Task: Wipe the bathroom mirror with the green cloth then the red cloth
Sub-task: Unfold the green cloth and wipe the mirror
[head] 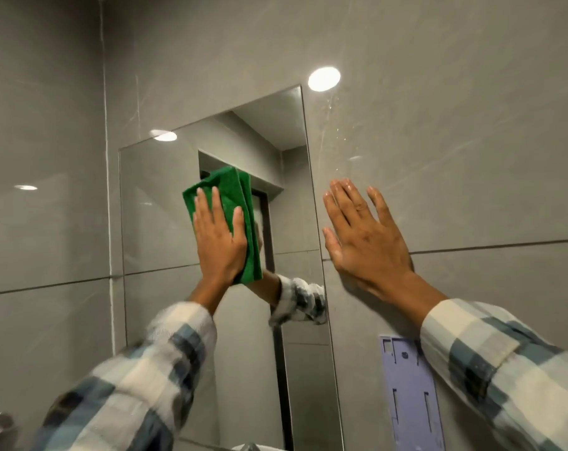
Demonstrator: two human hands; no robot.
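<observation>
A: We start with the biggest surface, the grey tiled wall (438,109): glossy, hard, with thin grout lines, and faint droplets near the mirror's top right corner

B: Then the mirror (159,222) set flat on that wall, a tall rectangle of smooth glass with bare edges. We judge it rigid and fragile, so we press evenly rather than lean hard on it

A: Next our arms, in soft checked sleeves. Our right hand (363,236) lies flat on the tile just right of the mirror, fingers spread wide, holding nothing; it looks like a brace

B: Our left hand (219,239) is on the glass near the mirror's middle, palm flat, fingers straight and close together, pinning the green cloth (233,193) against it instead of curling around it

A: The cloth is folded into a thick pad, fuzzy and limp. We reckon it is light, soft and likely to slide or unfold on slick glass, so the best hold is flat across the folded layers, with our fingertips near its upper edge

B: The red cloth is not in view. Low on the right, a small lilac plastic bracket (409,395) sits on the tile
</observation>
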